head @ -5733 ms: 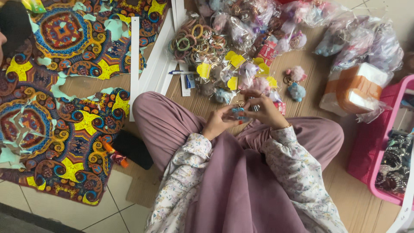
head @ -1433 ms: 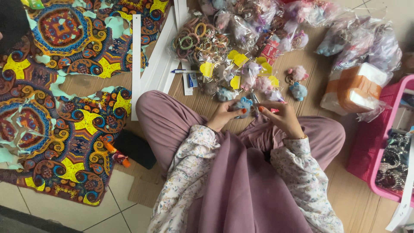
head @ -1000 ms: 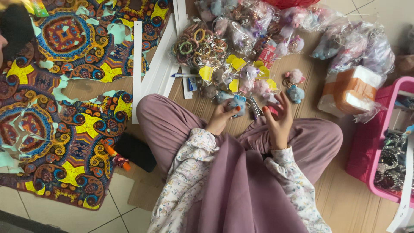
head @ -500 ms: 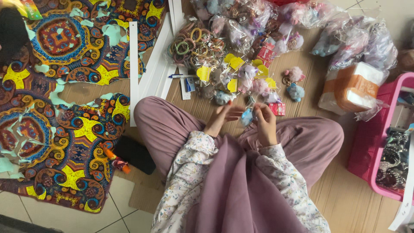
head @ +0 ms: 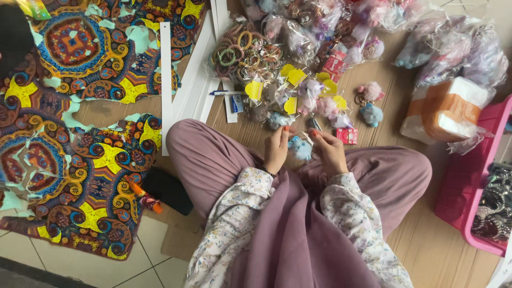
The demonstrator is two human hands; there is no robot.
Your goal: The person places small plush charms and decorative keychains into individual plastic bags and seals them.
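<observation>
I sit cross-legged on the floor in mauve trousers and floral sleeves. My left hand (head: pixel 277 150) and my right hand (head: pixel 330 153) meet over my lap around a small blue fluffy pom-pom keychain (head: pixel 300 149). The left hand's fingers curl against its left side. The right hand's thumb and forefinger pinch at its top, where a thin clear wrapper or ring shows. Just beyond my fingers lies a heap of bagged pom-pom keychains with yellow tags (head: pixel 292 101).
A bag of coloured hair ties (head: pixel 242 53), a loose pink and blue pom-pom pair (head: pixel 369 104) and a small red box (head: pixel 348 136) lie ahead. At right are a wrapped white-and-orange package (head: pixel 445 109) and a pink basket (head: pixel 472 197). At left are patterned fabric (head: pixel 80 138), white strips (head: pixel 166 80) and a black object (head: pixel 168 189).
Half a second ago my left hand was open beside the pom-pom hanging from my right hand. Now both hands have closed in on it and dropped slightly toward my lap.
</observation>
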